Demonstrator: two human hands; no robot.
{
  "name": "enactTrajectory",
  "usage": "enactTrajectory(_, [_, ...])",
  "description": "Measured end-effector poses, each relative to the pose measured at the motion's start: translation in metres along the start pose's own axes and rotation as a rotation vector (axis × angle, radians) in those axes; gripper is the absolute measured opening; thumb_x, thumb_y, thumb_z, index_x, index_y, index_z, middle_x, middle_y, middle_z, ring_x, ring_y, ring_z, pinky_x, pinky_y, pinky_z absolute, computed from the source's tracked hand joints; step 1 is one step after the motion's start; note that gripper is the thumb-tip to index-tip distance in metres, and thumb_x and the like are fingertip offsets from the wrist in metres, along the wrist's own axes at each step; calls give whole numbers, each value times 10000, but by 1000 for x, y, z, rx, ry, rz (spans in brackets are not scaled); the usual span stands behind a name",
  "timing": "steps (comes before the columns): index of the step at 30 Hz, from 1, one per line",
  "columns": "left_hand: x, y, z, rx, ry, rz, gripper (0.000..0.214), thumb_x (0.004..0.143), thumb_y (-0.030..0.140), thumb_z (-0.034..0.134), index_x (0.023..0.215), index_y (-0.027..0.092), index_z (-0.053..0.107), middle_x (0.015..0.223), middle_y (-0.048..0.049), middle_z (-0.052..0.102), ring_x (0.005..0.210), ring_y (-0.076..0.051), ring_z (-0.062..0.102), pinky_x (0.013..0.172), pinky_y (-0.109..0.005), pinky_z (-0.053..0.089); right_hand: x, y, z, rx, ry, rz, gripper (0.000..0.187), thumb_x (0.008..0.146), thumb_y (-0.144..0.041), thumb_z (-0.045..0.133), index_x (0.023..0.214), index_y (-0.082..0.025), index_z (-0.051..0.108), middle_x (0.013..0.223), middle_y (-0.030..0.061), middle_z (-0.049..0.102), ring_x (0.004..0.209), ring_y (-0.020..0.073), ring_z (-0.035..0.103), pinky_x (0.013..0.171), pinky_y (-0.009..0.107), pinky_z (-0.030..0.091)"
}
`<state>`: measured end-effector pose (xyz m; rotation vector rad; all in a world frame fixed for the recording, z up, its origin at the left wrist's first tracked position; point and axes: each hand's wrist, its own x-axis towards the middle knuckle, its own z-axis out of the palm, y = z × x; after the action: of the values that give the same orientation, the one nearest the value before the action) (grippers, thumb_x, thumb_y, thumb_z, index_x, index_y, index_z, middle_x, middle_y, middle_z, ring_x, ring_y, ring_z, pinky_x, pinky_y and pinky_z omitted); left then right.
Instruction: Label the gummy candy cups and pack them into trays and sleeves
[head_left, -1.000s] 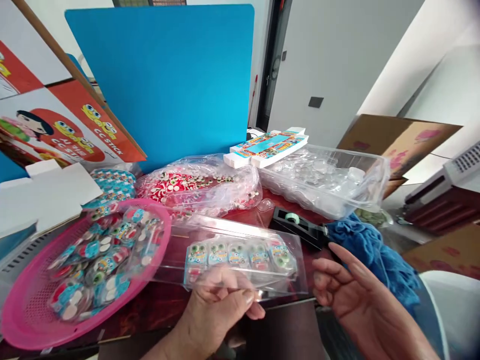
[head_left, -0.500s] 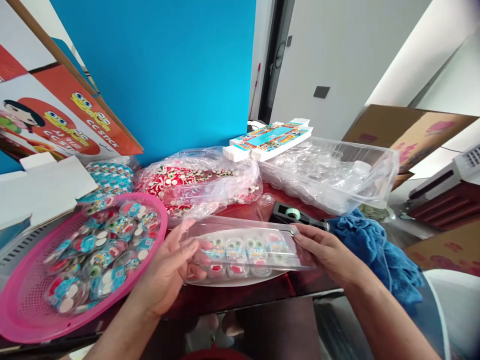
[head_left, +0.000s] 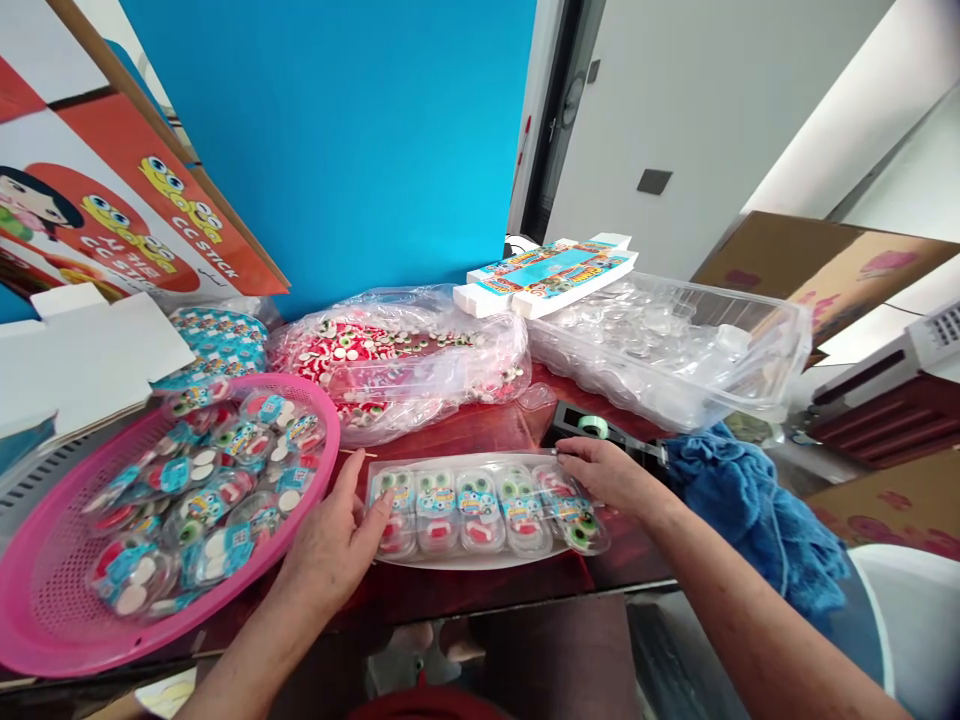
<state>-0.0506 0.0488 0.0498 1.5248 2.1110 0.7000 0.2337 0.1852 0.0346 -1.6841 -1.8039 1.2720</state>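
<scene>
A clear plastic sleeve [head_left: 484, 510] holding a row of several small eye-and-mouth candy packs lies flat on the dark red table [head_left: 480, 430], near its front edge. My left hand [head_left: 330, 545] rests at the sleeve's left end, fingers stretched out and touching it. At the sleeve's far right corner, my right hand [head_left: 611, 475] presses down with its fingers curved on the plastic.
A pink basket [head_left: 45, 640] full of the same candy packs sits at the left. Behind the sleeve are a clear bag of loose red and white candies [head_left: 397, 365], a black tape dispenser [head_left: 600, 430], a clear bin of plastic shells [head_left: 675, 345], a printed carton [head_left: 551, 270] and a blue cloth [head_left: 750, 505].
The sleeve was held up in both hands and now lies flat on the table. Both hands came down with it and rest at its two ends.
</scene>
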Motion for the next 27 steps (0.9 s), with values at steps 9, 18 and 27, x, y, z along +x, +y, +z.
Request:
enactTrajectory(9, [-7,57,17,497,-26,555,594,814,481,462,1303,147,407,1442,-182,239,1303,-358,233,1044,-511,175,-12,-2,-1,-67,14,13,237,749,-259,479,890,-147,633,410,-65,410,346,73,345,346,197,243])
enactTrajectory(18, [33,116,69,536,-519,555,1186,478,639,678,1407,134,140,1433,-252,189,1284,-442,191,987,-604,147,-22,-3,-6,17,-26,18,231,741,-240,520,927,-155,626,464,-55,490,332,53,345,306,178,229])
enactTrajectory(27, [29,112,87,603,-411,523,1028,542,509,618,1405,152,188,1337,-236,329,1222,-447,271,979,-608,112,-49,-7,-6,187,-29,143,669,767,-304,544,1361,-122,295,551,-58,491,370,89,451,309,194,359])
